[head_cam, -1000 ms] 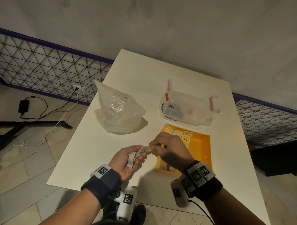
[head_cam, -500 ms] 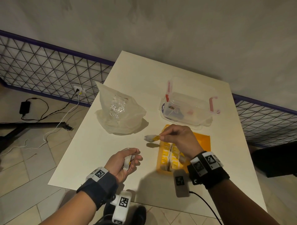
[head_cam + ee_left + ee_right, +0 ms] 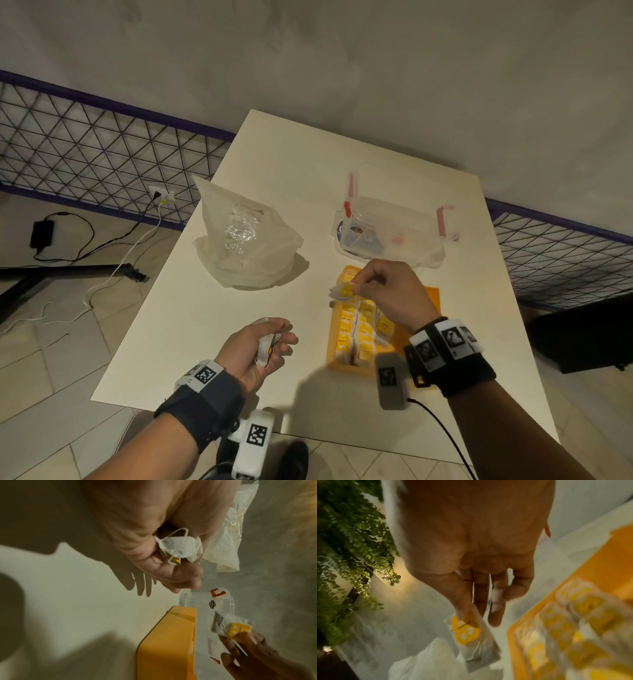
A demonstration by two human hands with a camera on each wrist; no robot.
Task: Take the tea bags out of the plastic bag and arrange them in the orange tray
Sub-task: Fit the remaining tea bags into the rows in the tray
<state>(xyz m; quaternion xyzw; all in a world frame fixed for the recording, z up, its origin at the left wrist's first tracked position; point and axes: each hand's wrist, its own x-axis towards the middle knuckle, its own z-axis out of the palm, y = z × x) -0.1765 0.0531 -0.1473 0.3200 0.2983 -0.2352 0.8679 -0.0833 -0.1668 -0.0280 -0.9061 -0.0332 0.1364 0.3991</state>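
Note:
My right hand (image 3: 363, 284) pinches one white tea bag with a yellow tag (image 3: 342, 292) (image 3: 467, 631) just above the far left end of the orange tray (image 3: 431, 298) (image 3: 164, 642). Rows of tea bags (image 3: 363, 332) fill the tray's left part. My left hand (image 3: 270, 342) hovers over the table's near edge, left of the tray, fingers curled around more tea bags (image 3: 180, 547). The crumpled clear plastic bag (image 3: 246, 246) lies on the table beyond my left hand.
A clear plastic box with red latches (image 3: 394, 219) stands just behind the tray. The white table (image 3: 239, 325) ends close to my wrists. A wire fence (image 3: 85, 154) and floor cables (image 3: 102, 246) lie to the left.
My right hand pulled one tea bag away from the left hand and carried it right and forward, over the tray's far end. The left hand stayed near the table edge with its tea bags.

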